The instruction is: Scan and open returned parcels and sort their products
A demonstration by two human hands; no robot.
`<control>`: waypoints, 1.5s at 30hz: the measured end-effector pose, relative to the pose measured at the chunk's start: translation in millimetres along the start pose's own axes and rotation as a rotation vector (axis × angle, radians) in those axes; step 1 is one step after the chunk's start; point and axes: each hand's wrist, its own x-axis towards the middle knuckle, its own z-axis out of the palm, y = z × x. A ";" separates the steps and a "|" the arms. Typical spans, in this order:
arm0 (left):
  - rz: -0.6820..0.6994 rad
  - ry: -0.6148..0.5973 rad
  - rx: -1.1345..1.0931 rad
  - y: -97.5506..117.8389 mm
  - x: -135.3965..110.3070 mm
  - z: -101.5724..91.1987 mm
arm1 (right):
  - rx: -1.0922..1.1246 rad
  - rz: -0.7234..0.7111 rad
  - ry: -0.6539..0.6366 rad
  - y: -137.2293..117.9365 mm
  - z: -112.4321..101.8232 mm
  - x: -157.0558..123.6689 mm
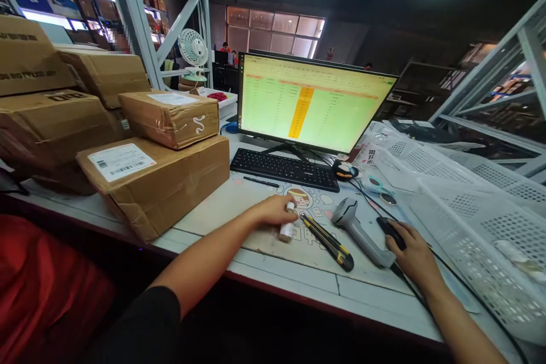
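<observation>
Head view, left hand: I logged the left hand (273, 210) at centre of frame, fingers curled loosely about a small white tube (287, 227) that stood on the desk (294, 278); the hold looked light, at the cap end only.
Head view, right hand: the right hand (412, 250) lay at 4 o'clock from the tube, palm down and closed over a black mouse (390, 230); how firmly it pressed I could not tell.
Between the hands: a yellow-and-black utility knife (328, 234) lay just beside the tube, at its 3 o'clock; a grey barcode scanner (360, 230) lay between knife and mouse.
At 12 o'clock: keyboard (285, 169) and lit monitor (311, 103).
At 9 to 10 o'clock: stacked cardboard boxes (157, 182).
At 3 o'clock: white perforated baskets (478, 222).
Risk, tube: I judged the upright tube liable to tip and roll into the knife, given so slight a hold.
Risk, knife: whether the blade was out I could not see; a sideways sweep of the left hand could meet it.
Risk, cables: the scanner and mouse leads ran under the right wrist and could snag.
</observation>
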 end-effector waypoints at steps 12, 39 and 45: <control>0.196 0.527 -0.166 -14.8 12.0 4.7 | 0.005 0.059 -0.031 -9.2 -3.5 -2.3; 0.100 0.299 -0.037 -17.6 19.2 18.4 | 0.026 0.066 -0.049 -15.5 -6.6 -2.3; 0.127 0.300 -0.043 -19.5 19.4 17.8 | 0.053 0.070 -0.041 -16.5 -6.9 -2.2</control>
